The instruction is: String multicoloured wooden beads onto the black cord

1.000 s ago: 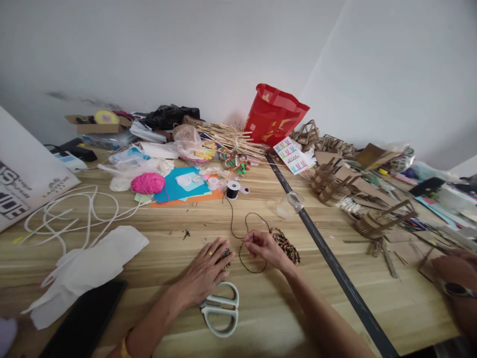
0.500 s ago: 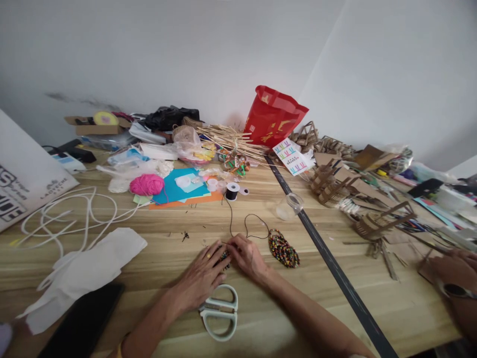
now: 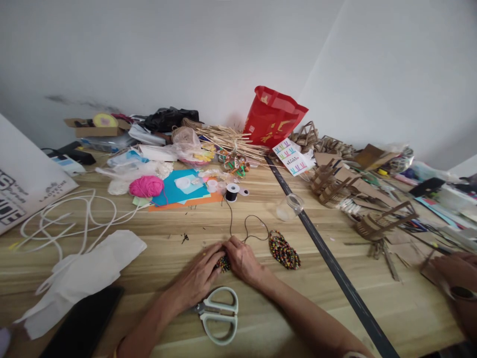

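My left hand (image 3: 199, 276) curls over a clump of small multicoloured beads (image 3: 223, 263), part of which shows between the two hands. Fingertips meet at its far side, where my right hand (image 3: 243, 259) pinches the thin black cord (image 3: 257, 237). What exactly lies between those fingertips is hidden. The cord loops away on the table, and a strand leads up to a black spool (image 3: 231, 193). To the right of my right hand lies a coiled bundle of beaded strings (image 3: 283, 250). White-handled scissors (image 3: 219, 315) rest just below my left hand, their blades partly hidden under it.
Pink yarn (image 3: 146, 186), blue paper (image 3: 175, 186) and a red bag (image 3: 275, 117) stand farther back. White cable (image 3: 87, 214) and white cloth (image 3: 87, 271) lie left. Small woven baskets (image 3: 376, 223) are at right, near another person's hand (image 3: 452, 271).
My left hand's fingers have drawn together and shifted slightly left, so more of the beads and the scissors shows. My right hand's fingers have turned down closer to the beads.
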A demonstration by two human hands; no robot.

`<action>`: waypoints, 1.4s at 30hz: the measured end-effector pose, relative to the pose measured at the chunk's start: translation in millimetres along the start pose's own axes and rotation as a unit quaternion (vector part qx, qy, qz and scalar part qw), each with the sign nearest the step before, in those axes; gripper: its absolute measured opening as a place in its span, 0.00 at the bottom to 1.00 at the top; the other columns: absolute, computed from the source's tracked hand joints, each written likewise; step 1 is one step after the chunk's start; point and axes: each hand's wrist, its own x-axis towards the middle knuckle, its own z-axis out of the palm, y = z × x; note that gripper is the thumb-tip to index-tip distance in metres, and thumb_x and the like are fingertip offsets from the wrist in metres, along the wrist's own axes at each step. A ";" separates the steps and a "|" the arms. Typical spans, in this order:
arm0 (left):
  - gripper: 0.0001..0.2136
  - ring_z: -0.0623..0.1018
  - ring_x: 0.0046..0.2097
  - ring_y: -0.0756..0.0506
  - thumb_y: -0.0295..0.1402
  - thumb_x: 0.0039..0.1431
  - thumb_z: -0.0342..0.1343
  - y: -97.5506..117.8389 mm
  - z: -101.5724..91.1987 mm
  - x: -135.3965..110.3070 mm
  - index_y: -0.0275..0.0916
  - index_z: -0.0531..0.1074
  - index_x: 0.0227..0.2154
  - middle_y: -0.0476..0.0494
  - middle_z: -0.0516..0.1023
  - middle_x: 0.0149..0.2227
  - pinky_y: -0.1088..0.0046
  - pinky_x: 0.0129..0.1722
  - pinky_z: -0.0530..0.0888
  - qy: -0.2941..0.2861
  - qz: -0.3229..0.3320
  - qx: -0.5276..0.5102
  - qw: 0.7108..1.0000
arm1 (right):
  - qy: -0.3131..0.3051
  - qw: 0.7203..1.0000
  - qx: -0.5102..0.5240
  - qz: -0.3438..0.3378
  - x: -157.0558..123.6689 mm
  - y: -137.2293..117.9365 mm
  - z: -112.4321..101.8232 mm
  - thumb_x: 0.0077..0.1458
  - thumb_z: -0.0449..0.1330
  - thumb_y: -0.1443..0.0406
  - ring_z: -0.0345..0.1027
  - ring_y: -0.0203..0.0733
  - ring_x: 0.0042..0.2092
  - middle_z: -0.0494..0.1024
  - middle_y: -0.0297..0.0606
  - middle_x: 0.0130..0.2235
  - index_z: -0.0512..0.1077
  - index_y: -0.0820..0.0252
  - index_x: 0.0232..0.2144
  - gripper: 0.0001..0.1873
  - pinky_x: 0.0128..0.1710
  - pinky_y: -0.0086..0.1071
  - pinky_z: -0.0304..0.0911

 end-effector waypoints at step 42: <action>0.13 0.78 0.46 0.43 0.30 0.57 0.47 -25.3 -4.4 8.3 0.36 0.73 0.42 0.38 0.80 0.44 0.63 0.49 0.73 0.091 -0.131 -0.257 0.953 | 0.133 0.928 0.346 0.040 1.4 5.3 13.7 0.54 0.55 0.69 0.66 0.35 0.31 0.73 0.36 0.29 0.73 0.63 0.32 0.06 0.32 0.26 0.61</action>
